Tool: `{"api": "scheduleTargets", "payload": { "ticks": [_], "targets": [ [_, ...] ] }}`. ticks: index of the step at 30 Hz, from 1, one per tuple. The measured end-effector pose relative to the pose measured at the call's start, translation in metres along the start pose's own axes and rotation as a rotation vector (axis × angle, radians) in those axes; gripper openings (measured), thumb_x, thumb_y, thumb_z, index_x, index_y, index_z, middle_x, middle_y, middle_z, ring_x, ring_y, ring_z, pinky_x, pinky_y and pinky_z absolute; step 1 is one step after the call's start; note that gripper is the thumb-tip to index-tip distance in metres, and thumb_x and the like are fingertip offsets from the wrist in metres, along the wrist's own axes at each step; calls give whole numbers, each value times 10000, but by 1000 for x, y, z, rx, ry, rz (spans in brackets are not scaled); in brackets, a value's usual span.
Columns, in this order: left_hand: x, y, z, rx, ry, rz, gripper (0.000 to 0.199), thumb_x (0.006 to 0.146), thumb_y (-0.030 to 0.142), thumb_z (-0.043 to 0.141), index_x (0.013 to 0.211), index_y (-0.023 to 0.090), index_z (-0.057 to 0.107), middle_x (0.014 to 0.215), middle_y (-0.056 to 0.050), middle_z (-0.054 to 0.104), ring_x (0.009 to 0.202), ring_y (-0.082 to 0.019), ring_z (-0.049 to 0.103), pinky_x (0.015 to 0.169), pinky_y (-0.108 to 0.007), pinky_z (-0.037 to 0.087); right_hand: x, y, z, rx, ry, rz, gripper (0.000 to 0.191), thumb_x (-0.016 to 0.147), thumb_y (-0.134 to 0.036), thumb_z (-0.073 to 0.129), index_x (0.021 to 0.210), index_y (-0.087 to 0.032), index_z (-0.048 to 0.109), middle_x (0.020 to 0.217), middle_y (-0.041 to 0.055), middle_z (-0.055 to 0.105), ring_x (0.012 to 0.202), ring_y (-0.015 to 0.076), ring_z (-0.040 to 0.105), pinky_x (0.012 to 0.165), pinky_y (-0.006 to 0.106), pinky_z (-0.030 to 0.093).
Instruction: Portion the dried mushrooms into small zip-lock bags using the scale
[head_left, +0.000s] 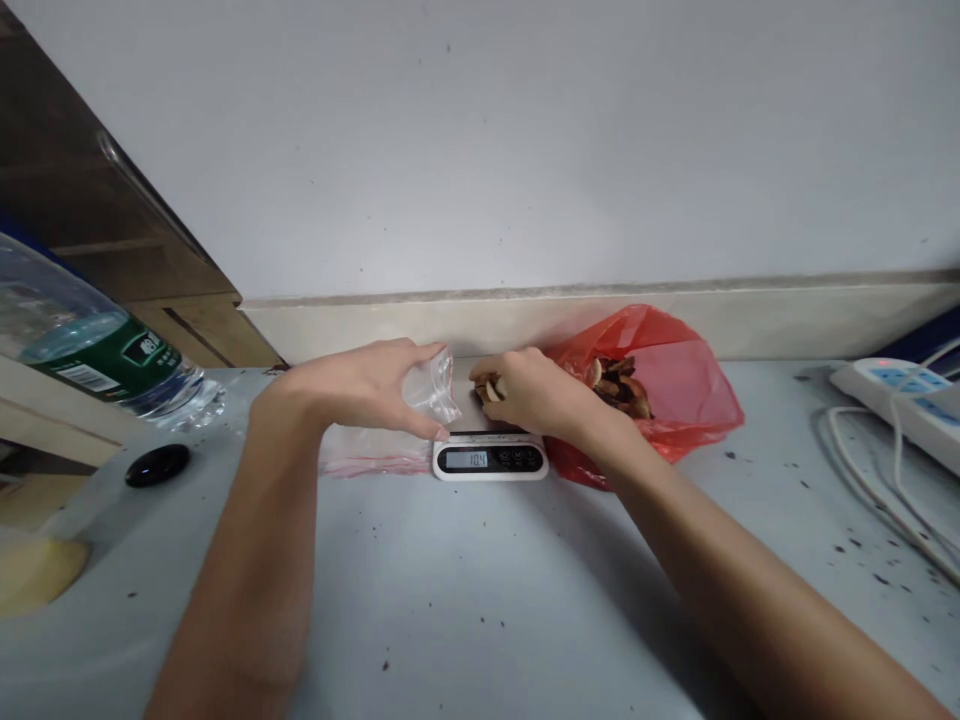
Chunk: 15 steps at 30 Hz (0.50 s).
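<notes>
My left hand [367, 390] curves around a small clear zip bag [439, 388], its thumb and fingers spread across the bag's mouth. The thumb tip reaches the left corner of a white digital scale [491, 472], whose display reads 10.4. Above the scale my right hand [529, 390] is closed on some dried brown slices [491, 388] with pale insides. Just right of that hand, a red plastic bag [686, 390] lies with its mouth spread, holding more dried slices. Flat under and beside my left hand lie several clear zip bags [367, 450] with red seals.
On the left are a water bottle [112, 350] with a green label, a black oval object [157, 465] and a yellowish rounded object [45, 575]. A white power strip [904, 395] with cables is at right. The wall [525, 150] borders the table's back. Dark crumbs dot the grey tabletop [420, 620].
</notes>
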<state>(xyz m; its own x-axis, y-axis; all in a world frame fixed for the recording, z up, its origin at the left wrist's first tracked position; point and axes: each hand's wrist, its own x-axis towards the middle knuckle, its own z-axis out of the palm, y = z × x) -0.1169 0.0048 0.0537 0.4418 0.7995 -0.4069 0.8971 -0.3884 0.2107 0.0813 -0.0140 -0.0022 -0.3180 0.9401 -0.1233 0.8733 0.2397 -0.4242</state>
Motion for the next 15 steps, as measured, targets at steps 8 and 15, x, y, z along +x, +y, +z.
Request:
{"api": "scheduleTargets", "payload": {
  "ticks": [8, 15],
  "targets": [
    [-4, 3, -1, 6, 9, -38, 1176, 698, 749, 669, 1679, 222, 289, 1691, -117, 397, 1503, -401, 437, 1215, -448, 382, -5, 11, -16, 274, 37, -61, 300, 810, -80, 643, 1043, -180, 803, 984, 41, 778, 850, 179, 669, 727, 252, 479],
    [-1, 14, -2, -10, 11, 55, 1074, 732, 711, 705, 1650, 285, 345, 1593, -98, 537, 1413, -369, 537, 1142, -417, 436, -20, 25, -40, 531, -152, -481, 399, 879, -279, 684, 1259, -186, 760, 1200, 62, 755, 1000, 198, 688, 822, 308, 532]
  ]
}}
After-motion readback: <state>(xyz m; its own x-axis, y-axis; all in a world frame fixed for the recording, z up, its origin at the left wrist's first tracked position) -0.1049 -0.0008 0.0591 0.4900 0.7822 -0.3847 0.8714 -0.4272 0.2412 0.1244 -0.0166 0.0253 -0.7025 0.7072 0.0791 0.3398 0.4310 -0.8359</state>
